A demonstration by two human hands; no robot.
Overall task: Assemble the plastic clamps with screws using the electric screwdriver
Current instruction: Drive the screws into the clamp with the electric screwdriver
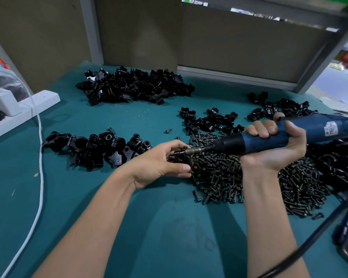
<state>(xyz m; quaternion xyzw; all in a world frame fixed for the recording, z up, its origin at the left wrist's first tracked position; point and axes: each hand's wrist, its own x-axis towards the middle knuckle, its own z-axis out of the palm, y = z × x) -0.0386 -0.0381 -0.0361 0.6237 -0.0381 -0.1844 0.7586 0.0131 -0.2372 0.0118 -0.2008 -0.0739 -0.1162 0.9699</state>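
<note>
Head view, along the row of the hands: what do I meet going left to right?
Left to right: white cable → pile of black clamps → left hand → clamp it holds → electric screwdriver, gripped by the right hand. The screw pile spreads under both hands, so it is left out.

Screw pile (249, 177) on the table (149, 227) at right, near clamp heap (92, 149) to its left, rear clamp heap (135, 87) behind (loose screws (168, 130) lie between the 2 heaps), power strip (18, 109) far left.
</note>
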